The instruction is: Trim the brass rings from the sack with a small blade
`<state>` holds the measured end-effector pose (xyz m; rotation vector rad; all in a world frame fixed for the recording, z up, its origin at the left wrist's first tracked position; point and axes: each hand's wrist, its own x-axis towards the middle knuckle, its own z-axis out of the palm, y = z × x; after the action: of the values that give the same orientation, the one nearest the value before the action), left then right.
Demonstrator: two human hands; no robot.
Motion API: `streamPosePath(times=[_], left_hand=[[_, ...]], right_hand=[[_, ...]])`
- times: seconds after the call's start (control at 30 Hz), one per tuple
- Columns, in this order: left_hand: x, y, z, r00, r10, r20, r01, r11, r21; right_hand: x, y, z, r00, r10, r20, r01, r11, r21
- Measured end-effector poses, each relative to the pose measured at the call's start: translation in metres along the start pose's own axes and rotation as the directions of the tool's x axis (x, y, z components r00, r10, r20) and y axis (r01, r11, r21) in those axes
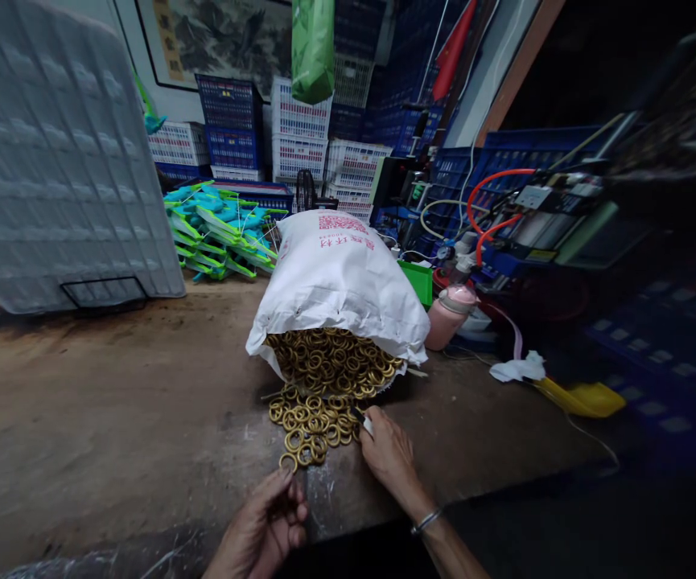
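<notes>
Brass-coloured rings (pixel 315 422) spill from the white sack (pixel 341 281) onto the brown worktop (pixel 112 394) before me. My left hand (pixel 269 515) pinches one at the pile's near edge; my right hand (pixel 387 450) grips a small black-and-white tool (pixel 360 420) beside the pile.

A brown table (pixel 142 410) bears a white sack (pixel 341 281) and rings (pixel 315 426).

- sack (pixel 339 277): white, pink-red printed code and characters
- rings (pixel 315 422): brassy gold
- bottle (pixel 449 315): pink
- scoop (pixel 582 397): yellow
- tabletop (pixel 112 410): brown
- hanging bag (pixel 313 52): green
- flag (pixel 454 52): red
</notes>
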<state>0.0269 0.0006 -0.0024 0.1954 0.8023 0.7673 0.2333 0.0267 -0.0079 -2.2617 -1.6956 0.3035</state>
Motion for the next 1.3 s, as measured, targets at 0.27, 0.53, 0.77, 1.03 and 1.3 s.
streamPosePath(times=[0.27,0.53,0.77,1.03,1.3], left_hand=[[0.006,-0.005,0.005,0.977,0.194,0.084,-0.211,0.924,0.317],[0.008,0.000,-0.001,0.878,0.449,0.167,-0.463,0.705,0.537],[0.001,0.005,-0.002,0.816,0.529,0.235,-0.555,0.602,0.574],[0.003,0.012,-0.009,0.922,0.386,0.017,-0.352,0.822,0.447],[-0.003,0.009,-0.006,0.929,0.368,0.023,-0.339,0.827,0.448]], right_hand=[[-0.011,-0.014,0.007,0.995,-0.058,0.087,-0.013,0.752,0.659],[-0.037,-0.065,-0.001,0.864,-0.147,0.482,-0.391,0.408,0.825],[-0.044,-0.076,0.006,0.724,-0.238,0.647,-0.557,0.353,0.752],[-0.041,-0.067,0.020,0.919,-0.222,0.325,-0.177,0.506,0.844],[-0.042,-0.078,0.019,0.928,-0.171,0.332,-0.214,0.483,0.849]])
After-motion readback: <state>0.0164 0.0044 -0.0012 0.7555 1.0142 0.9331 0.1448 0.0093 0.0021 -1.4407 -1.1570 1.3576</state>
